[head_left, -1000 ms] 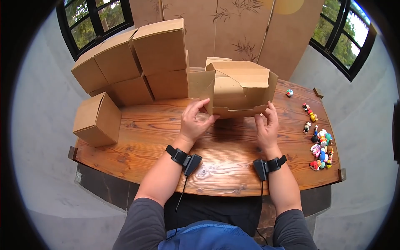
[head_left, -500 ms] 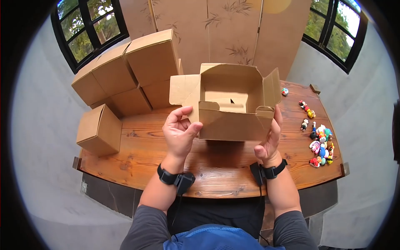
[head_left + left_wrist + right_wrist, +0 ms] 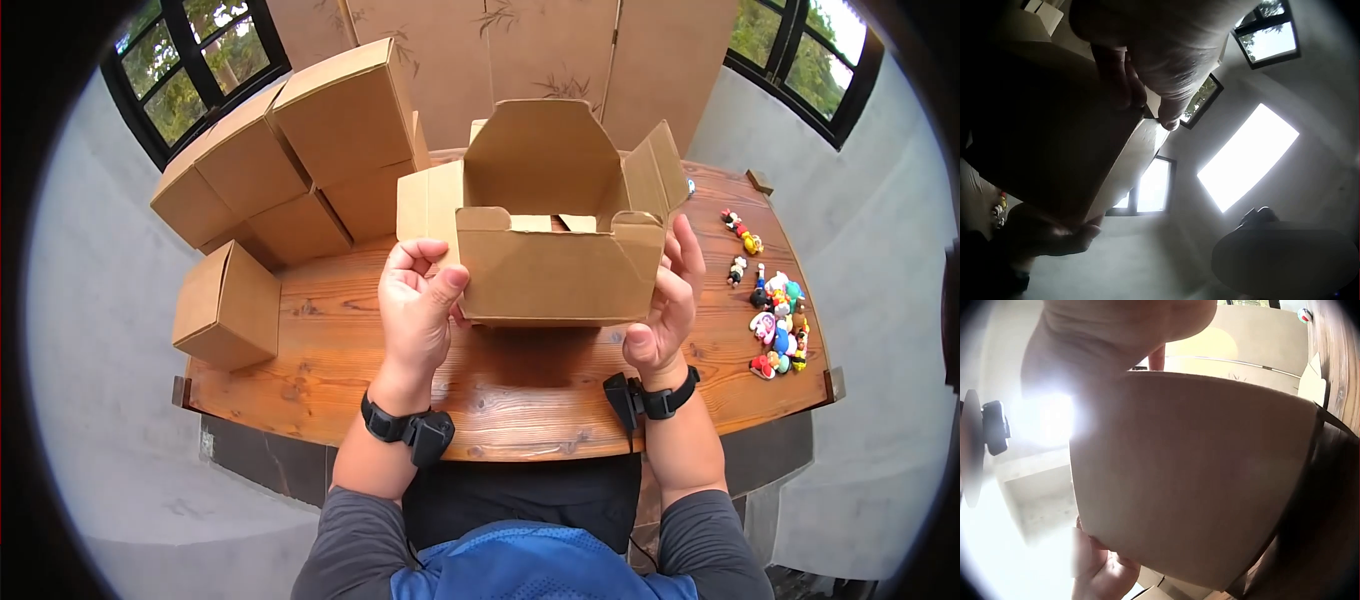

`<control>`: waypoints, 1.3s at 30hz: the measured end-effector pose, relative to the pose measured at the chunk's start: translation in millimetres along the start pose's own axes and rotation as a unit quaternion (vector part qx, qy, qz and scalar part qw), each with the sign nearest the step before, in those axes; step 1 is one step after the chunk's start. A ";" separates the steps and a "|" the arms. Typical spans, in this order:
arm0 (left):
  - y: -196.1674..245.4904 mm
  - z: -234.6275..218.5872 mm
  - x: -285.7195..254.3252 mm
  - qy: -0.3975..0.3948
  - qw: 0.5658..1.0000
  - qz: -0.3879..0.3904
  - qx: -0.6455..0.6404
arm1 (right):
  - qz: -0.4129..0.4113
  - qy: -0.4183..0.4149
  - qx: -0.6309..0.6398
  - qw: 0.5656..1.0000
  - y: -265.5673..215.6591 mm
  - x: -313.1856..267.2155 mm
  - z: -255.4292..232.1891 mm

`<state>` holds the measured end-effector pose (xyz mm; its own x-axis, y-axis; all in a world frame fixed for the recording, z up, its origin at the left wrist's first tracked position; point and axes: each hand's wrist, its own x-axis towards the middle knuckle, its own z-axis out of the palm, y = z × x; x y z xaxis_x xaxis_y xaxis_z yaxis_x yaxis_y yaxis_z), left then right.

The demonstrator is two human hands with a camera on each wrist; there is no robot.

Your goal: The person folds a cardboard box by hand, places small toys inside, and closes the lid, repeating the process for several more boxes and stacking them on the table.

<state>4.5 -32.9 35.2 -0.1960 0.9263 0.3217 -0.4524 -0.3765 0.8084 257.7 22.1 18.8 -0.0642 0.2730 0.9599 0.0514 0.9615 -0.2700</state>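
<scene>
An open cardboard box (image 3: 555, 275) is held up above the table in the head view, its flaps spread and its inside partly showing. My left hand (image 3: 415, 310) pinches the box's left side by the side flap, thumb in front. On the right, my right hand (image 3: 672, 305) supports the box's right side with its fingers bent along it, the thumb at the lower corner. The right wrist view shows a broad box face (image 3: 1191, 475) between both hands. In the left wrist view the box (image 3: 1041, 125) is dark, with the left fingers at its edge.
Closed cardboard boxes (image 3: 340, 120) are stacked at the table's back left, with a single closed box (image 3: 228, 305) in front of them. Several small toy figures (image 3: 780, 325) lie along the right side of the wooden table (image 3: 500, 425).
The box has tipped so its opening turned upward and its front face shows more, and it has come nearer. Both hands moved with it; the right hand shifted onto its side.
</scene>
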 end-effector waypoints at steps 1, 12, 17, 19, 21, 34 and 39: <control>-0.5 2.9 1.2 0.019 1.000 0.013 -0.002 | -0.012 0.006 -0.009 1.000 -3.0 -0.4 0.0; -4.3 -1.3 4.0 0.000 1.000 -0.019 -0.012 | 0.096 0.019 -0.011 0.995 -1.6 -0.3 -2.3; -17.1 -7.2 8.6 0.000 0.998 -0.034 0.055 | 0.120 -0.009 0.000 0.993 -0.4 -1.3 -0.6; -22.5 -11.0 9.4 -0.026 0.996 -0.017 0.082 | 0.117 0.001 -0.011 0.993 3.6 -3.0 -4.2; -25.8 -8.8 7.6 -0.039 0.997 0.006 0.074 | 0.123 0.033 -0.021 0.992 8.2 -2.9 -6.1; -33.0 -11.6 2.9 -0.096 0.965 0.101 0.220 | 0.123 -0.037 -0.051 0.990 8.0 0.4 -5.2; -28.2 -7.6 4.6 -0.127 0.946 0.182 0.236 | 0.160 -0.012 -0.040 0.986 15.8 -4.6 -5.4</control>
<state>9.7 -18.1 10.1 -0.0209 0.7324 0.6805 0.0553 -0.6788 0.7322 264.2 35.8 10.6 -0.0560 0.5631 0.8245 0.1516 0.8210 -0.5504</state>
